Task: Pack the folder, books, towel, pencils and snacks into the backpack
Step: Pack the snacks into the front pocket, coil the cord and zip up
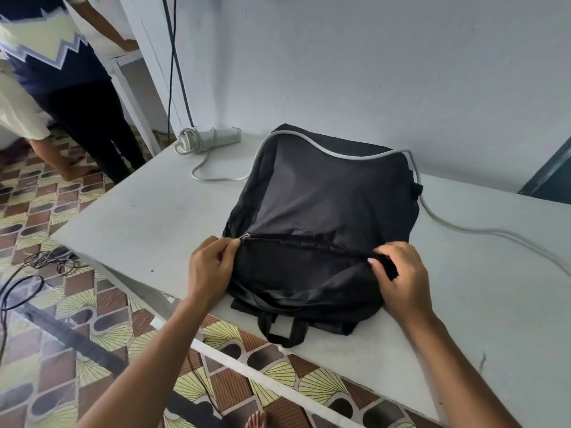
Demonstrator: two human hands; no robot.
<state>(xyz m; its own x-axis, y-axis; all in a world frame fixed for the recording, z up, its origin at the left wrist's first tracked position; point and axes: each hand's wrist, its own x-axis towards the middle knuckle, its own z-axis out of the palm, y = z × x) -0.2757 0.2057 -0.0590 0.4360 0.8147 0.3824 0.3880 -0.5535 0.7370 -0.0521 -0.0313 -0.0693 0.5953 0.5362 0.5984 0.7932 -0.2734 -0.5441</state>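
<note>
A black backpack point(321, 217) is laid flat on a white table point(148, 208), directly ahead of and between the two hands, its carry loop nearest the person at the table's near edge; a zip line is seen running across its front from one hand to the other, with the metal zip pull point(246, 236) just beyond the left fingertips. The fabric beside that pull is pinched by the left hand point(213, 267), fingers curled and thumb pressed against them; the forearm is stretched forward from the lower left. The other end of the zip line is gripped by the right hand point(398, 276), a fold of black cloth being held between curled fingers and thumb; the wrist is bent inward, the forearm extended from the lower right. A grey cable point(340, 154) is draped over the far edge of the bag, beyond both hands; a white power strip point(213, 138) lies further off, past the left hand. Another person point(61, 66) is seen standing far to the left on a patterned tile floor point(61, 304).
</note>
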